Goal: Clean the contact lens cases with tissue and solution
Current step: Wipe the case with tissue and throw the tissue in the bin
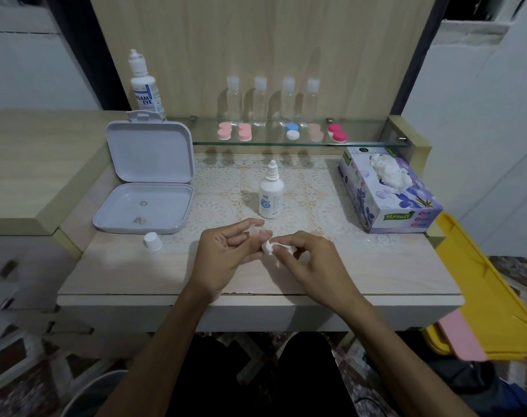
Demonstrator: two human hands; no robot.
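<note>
My left hand (226, 254) holds a small clear contact lens case (256, 231) between thumb and fingertips above the table's front. My right hand (310, 260) pinches a crumpled white tissue (269, 247) and presses it against the case. Behind my hands stands a small white solution bottle (270, 194), uncapped, on the lace mat. Its white cap (152, 241) lies to the left on the table. Several coloured lens cases (292, 131) sit in a row on the glass shelf (361, 139).
An open grey plastic box (145, 206) with small rings in it lies at the left. A purple tissue box (388, 191) stands at the right. A large solution bottle (146, 88) and several clear travel bottles (260, 100) stand on the shelf. A yellow bin (490, 302) sits beside the table.
</note>
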